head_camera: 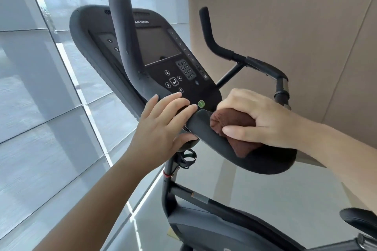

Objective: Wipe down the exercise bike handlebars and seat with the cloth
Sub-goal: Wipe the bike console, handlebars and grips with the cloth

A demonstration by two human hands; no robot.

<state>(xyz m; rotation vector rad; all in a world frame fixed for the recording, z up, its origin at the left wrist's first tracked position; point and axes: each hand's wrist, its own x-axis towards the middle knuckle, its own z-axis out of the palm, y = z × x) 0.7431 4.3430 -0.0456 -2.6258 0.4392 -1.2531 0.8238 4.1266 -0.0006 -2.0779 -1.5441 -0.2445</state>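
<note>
A right hand [263,120] grips the brown cloth [226,120] against the handlebar [265,162] just below the console [161,47], seemingly mid-wipe; the left hand [163,126], fingers flat, rests at the console's lower edge, likely steadying.

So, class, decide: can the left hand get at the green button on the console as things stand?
Probably yes: the left hand has its fingertips just beside the green button, with nothing between them.
</note>
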